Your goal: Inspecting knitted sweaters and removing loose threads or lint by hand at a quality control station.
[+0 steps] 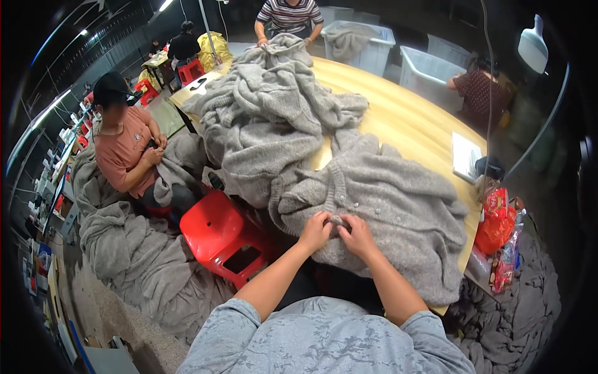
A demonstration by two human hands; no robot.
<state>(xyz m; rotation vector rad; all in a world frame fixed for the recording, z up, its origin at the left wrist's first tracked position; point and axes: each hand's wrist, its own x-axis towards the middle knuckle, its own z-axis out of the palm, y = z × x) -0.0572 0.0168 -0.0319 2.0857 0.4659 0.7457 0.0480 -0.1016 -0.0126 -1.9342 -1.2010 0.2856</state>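
A grey knitted cardigan (398,187) lies spread over the near part of the table, with several round buttons along its front band. My left hand (317,231) pinches the cardigan's edge near its front band. Close beside it, my right hand (355,235) grips the same fold of knit, fingers bent and almost meeting the left. A small bunched bit of fabric shows between the two hands; whether a button is in it I cannot make out. Beyond the cardigan rises a heap of grey knitwear (261,118).
A red plastic stool (212,227) stands left of the table (398,106). A seated person (128,146) handles grey knitwear at the left; another stands across the table. White bins (358,47) line the far side. A red plastic bag (495,221) sits at the right edge, above piled dark-grey garments (517,305).
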